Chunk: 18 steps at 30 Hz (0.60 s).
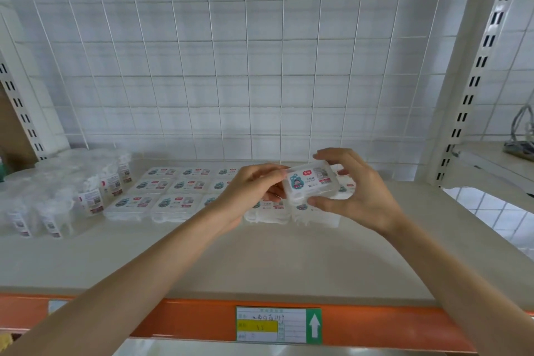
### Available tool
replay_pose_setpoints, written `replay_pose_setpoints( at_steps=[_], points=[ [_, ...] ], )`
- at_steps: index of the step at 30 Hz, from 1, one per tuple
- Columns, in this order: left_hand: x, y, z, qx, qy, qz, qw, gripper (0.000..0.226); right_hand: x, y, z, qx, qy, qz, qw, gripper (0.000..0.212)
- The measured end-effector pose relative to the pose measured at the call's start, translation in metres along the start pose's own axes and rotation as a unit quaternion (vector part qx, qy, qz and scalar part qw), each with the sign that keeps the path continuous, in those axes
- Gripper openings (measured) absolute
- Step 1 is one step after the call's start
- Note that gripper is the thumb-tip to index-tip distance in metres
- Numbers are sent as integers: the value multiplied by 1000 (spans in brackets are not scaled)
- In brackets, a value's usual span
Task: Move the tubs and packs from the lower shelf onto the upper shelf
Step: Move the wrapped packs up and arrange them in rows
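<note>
Tubs (57, 196): clustered at the left end of the shelf (260, 263), just left of the packs.
Packs (173, 191): flat in rows mid-shelf, toward the back.
Held pack (310, 183): above the rows' right end, between left hand (248, 193) and right hand (355, 191).
Wire grid (231, 66): upright behind the shelf.
Label (277, 325): on the shelf's front edge.

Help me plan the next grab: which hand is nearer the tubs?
Left. The left hand holds the pack, right of the tubs; the right hand grips the pack's other end, farther right.
</note>
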<state>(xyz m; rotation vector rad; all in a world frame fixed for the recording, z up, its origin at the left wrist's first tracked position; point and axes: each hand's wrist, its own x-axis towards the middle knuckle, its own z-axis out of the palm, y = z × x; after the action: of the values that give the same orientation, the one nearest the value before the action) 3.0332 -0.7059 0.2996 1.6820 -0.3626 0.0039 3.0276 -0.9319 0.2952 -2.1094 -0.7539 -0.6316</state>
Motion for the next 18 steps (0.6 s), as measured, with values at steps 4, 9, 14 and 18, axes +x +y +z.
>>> replay_pose_setpoints(
  at_steps=[4, 9, 14, 18],
  points=[
    [1, -1, 0, 3, -2, -7, 1000, 25, 1, 0, 2, -44, 3, -25, 999, 58],
    [-2, 3, 2, 19, 12, -11, 1000, 31, 2, 2, -3, -53, 9, 19, 998, 50],
    [-4, 0, 1, 174, 48, 37, 983, 27, 5, 5, -10, -65, 23, 56, 996, 44],
    [-7, -9, 4, 363, -14, 125, 923, 28, 8, 12, -19, -93, 0, 62, 994, 53]
  ],
)
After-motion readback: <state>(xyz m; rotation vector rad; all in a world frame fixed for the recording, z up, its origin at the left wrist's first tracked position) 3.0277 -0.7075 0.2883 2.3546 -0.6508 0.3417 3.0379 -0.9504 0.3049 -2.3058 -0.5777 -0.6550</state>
